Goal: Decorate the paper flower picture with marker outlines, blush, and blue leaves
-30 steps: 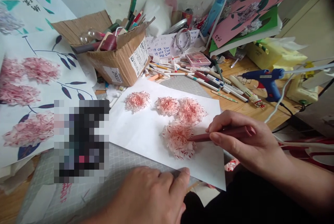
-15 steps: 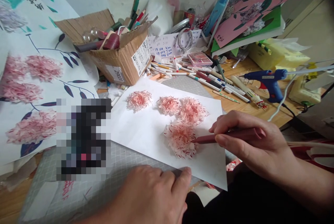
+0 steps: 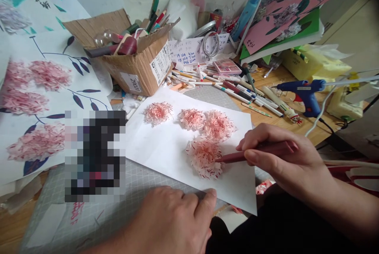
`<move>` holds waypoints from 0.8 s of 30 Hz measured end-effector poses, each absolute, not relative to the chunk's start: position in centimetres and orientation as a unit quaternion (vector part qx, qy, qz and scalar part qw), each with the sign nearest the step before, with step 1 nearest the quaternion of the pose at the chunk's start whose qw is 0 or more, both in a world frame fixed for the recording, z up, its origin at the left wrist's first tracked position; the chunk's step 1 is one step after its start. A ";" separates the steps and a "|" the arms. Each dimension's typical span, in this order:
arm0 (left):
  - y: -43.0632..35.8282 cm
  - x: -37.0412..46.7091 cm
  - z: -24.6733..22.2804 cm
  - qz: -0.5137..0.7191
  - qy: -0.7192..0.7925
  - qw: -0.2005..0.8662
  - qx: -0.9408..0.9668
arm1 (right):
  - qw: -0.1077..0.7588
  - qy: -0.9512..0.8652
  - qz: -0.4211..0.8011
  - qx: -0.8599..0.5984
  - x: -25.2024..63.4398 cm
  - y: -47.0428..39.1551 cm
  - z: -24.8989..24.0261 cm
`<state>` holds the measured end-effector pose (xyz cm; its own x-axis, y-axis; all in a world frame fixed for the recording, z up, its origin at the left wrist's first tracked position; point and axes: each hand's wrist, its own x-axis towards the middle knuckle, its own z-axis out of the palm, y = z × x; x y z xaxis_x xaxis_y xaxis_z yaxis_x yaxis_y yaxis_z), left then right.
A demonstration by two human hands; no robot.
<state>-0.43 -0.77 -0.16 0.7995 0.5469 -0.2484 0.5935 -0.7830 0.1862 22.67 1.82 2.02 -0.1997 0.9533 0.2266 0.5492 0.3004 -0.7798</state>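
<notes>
My right hand [image 3: 278,159] is closed around a dark red marker pen [image 3: 233,157]. The pen's tip touches the right side of the lowest pink paper flower [image 3: 204,157], whose frilled petals carry dark red marks. That flower lies on a white paper sheet [image 3: 160,143]. Above it on the same sheet are a larger flower [image 3: 218,125], a smaller flower [image 3: 192,119] and, farther left, another flower [image 3: 158,113]. My left hand [image 3: 177,218] rests at the sheet's near edge, its index finger stretched out and the other fingertips hidden; I see nothing held in it.
A cardboard box [image 3: 133,66] full of tools stands behind the sheet. Pens [image 3: 207,78] lie scattered at the back, with a blue glue gun [image 3: 308,92] on the right. Flower artwork [image 3: 85,119] leans at left beside a pixelated patch. A grey cutting mat [image 3: 118,202] lies underneath.
The marker pen has shifted slightly left, its tip still at the lowest flower, and its back end has tilted up a little. My left hand has stayed in place.
</notes>
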 end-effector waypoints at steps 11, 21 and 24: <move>-0.7 -0.1 0.4 -0.115 0.301 0.138 0.937 | 0.339 -0.721 0.334 -0.504 22.7 1.7 2.1; -0.9 -0.4 -0.2 -0.087 0.306 0.112 0.941 | 0.324 -0.735 0.315 -0.505 22.8 1.7 2.2; -0.9 -0.4 -0.1 -0.085 0.302 0.110 0.943 | 0.332 -0.729 0.313 -0.510 22.6 1.7 2.3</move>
<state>-0.36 -0.86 -0.14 0.8032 0.5509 -0.2267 0.5883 -0.7935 0.1560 22.65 1.74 2.30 -0.2597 0.9515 0.1649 0.5369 0.2842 -0.7943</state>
